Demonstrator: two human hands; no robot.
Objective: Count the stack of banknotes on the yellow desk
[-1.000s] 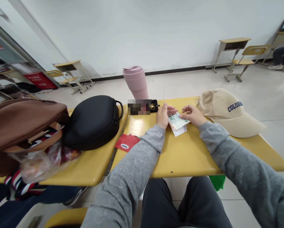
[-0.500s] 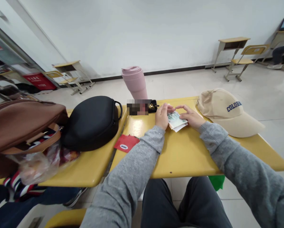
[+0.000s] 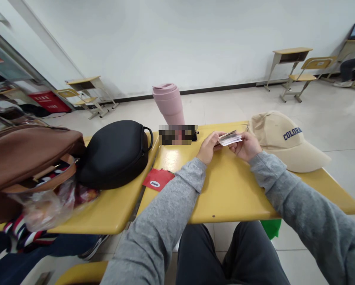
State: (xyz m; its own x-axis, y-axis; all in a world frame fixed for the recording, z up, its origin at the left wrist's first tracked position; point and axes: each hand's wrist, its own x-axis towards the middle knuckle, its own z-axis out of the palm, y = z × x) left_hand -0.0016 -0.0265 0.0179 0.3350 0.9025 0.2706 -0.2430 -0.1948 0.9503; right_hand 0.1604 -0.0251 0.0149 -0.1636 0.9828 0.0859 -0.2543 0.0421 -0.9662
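Between my hands is a small stack of banknotes, seen nearly edge-on, with white paper edges at its near side. My left hand closes on the stack's left end, thumb on top. On the other end, my right hand pinches the papers, its fingers curled beneath. Both hands are raised a little over the yellow desk. To the right of my right hand lies a beige cap with blue lettering. A red packet with a white oval label rests beside my left forearm.
A pink tumbler stands at the desk's back edge, behind partly pixelated dark items. On the adjoining desk are a black rounded case, a brown bag and a clear plastic bag. A person's leg shows at lower left.
The banknotes have been tilted up from a flatter pose, so their edges now face me. My right hand's fingers, stretched out before, are now curled on the stack.
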